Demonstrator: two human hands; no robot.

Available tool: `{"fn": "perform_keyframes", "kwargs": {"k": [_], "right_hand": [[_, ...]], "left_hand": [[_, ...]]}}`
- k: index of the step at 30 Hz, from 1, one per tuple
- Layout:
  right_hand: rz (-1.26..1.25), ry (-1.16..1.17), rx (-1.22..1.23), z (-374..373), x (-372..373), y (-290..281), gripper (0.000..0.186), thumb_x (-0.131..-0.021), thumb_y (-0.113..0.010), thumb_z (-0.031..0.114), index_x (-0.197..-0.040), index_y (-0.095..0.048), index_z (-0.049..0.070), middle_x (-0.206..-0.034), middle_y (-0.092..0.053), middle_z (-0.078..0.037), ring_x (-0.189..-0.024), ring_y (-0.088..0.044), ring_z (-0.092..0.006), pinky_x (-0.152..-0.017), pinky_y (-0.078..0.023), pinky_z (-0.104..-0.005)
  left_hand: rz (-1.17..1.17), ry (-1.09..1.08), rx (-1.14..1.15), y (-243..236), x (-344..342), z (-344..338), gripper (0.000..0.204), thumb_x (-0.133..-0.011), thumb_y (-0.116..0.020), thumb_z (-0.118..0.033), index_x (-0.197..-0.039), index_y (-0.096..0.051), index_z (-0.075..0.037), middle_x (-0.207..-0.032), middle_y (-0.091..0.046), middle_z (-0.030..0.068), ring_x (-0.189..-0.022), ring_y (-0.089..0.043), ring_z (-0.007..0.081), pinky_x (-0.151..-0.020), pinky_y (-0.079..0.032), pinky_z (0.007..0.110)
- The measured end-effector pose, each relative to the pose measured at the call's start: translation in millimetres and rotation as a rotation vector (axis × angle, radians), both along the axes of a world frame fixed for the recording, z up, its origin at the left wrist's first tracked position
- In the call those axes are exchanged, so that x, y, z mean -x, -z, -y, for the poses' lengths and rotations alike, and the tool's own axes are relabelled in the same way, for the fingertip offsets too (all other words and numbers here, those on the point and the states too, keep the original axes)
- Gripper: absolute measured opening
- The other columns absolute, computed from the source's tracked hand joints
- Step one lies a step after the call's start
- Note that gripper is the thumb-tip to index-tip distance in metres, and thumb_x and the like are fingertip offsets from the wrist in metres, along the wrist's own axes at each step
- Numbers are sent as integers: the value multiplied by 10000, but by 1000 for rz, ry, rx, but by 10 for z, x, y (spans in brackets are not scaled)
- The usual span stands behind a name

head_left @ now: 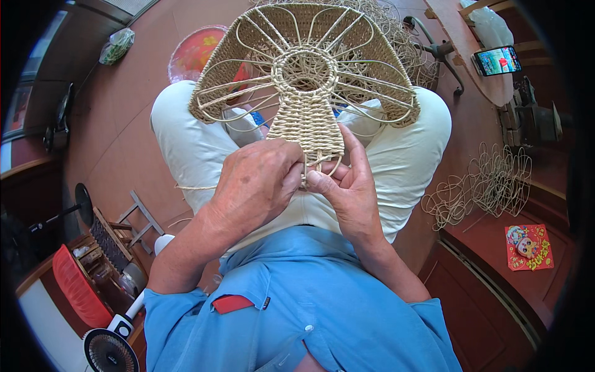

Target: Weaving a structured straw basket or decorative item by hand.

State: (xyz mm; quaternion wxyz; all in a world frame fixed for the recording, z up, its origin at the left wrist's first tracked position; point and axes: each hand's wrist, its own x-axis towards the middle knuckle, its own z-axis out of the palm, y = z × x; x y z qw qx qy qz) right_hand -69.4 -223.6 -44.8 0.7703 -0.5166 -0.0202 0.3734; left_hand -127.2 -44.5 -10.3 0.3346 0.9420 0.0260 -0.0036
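Note:
A tan woven wicker piece lies over my lap. Its narrow, tightly woven neck points toward me and widens into a fan, with a braided ring at the middle and paired cord spokes reaching a curved woven rim. Just below the neck's near edge, my left hand is closed, its curled fingers pinching a cord strand. My right hand pinches beside it, thumb against the strands, with one finger raised along the neck's right edge. The fingertips partly hide the cord ends.
Loose coiled cord heaps on the floor beyond the piece; another coil lies at right. A phone stands by a wooden board at upper right. A red patterned basin sits beyond my left knee. A fan is at lower left.

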Motion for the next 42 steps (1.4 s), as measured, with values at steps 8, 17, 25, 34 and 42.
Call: {"fn": "perform_keyframes", "kwargs": {"k": [8,17,25,34,42], "right_hand": [[-9,16,-11,10,14,65,849,-943,-673,-50,-1630,-178,20,-1362,-601,-150,-1207,-640,-178,-1013,-567,-337],[-26,34,-35,-44,-23,109,764,-922,-659,-29,-1579,-269,-25,-1396,-570,-141,-1206,-630,-178,-1021,-557,-321],[-24,62,36,-124,-84,112,584,-932,-654,14,-1469,-427,-23,-1247,-657,-103,-1097,-666,-146,-937,-571,-315],[92,148,47,-194,-65,242,573,-958,-669,-2,-1459,-398,-66,-1244,-671,-134,-1061,-689,-145,-910,-586,-286],[-49,33,37,-132,-174,126,558,-966,-701,32,-1439,-421,-63,-1249,-676,-136,-1064,-700,-156,-924,-600,-303]], "left_hand": [[314,-196,-55,250,54,196,136,-796,-734,0,-897,-657,-47,-787,-625,113,-694,-651,300,-604,-517,411],[374,-302,-68,323,73,280,132,-801,-739,18,-875,-648,-45,-754,-603,92,-619,-616,228,-552,-490,364],[232,-435,199,293,67,280,129,-829,-721,-1,-847,-601,-45,-711,-578,79,-575,-561,209,-535,-462,358],[194,-481,255,325,73,288,95,-861,-717,-10,-866,-625,-35,-715,-568,41,-583,-519,123,-536,-444,306],[226,-477,219,327,94,294,79,-865,-722,-4,-895,-652,-26,-722,-565,24,-592,-495,77,-541,-437,272]]}}
